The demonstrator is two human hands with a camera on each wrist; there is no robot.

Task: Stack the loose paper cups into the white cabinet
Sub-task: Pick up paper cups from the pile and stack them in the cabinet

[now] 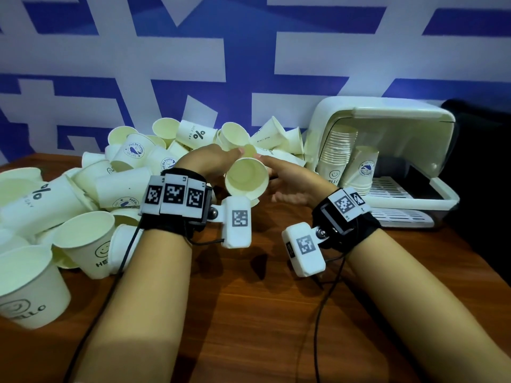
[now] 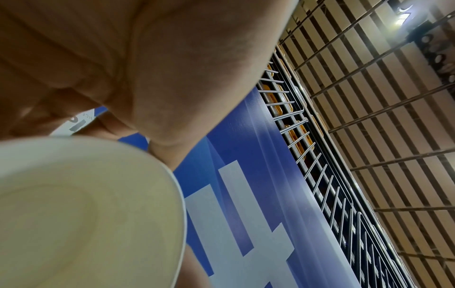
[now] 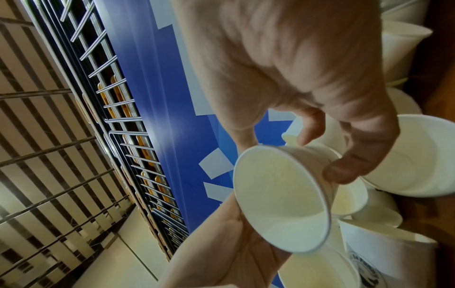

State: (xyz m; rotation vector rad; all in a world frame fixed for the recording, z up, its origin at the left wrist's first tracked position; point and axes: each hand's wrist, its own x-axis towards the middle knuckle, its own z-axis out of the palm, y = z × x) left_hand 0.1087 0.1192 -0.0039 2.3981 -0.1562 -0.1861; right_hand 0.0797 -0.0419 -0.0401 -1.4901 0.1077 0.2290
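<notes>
A plain cream paper cup point(image 1: 246, 176) point(image 3: 283, 198) point(image 2: 86, 214) is held above the table between both hands, its mouth turned toward me. My left hand point(image 1: 221, 161) point(image 2: 147, 68) grips it from the left, with its palm point(image 3: 221, 243) under the rim. From the right, my right hand point(image 1: 279, 175) point(image 3: 325, 154) pinches the cup's wall with thumb and finger. Loose cups point(image 1: 83, 189) lie in a heap across the left and back of the table. The white cabinet point(image 1: 387, 114) stands open at the right with two cup stacks point(image 1: 338, 150) inside.
The wooden table point(image 1: 262, 313) is bare in front of my forearms. A blue and white wall point(image 1: 249, 64) closes off the back. Something dark point(image 1: 484, 161) stands right of the cabinet. Wrist camera cables hang along both arms.
</notes>
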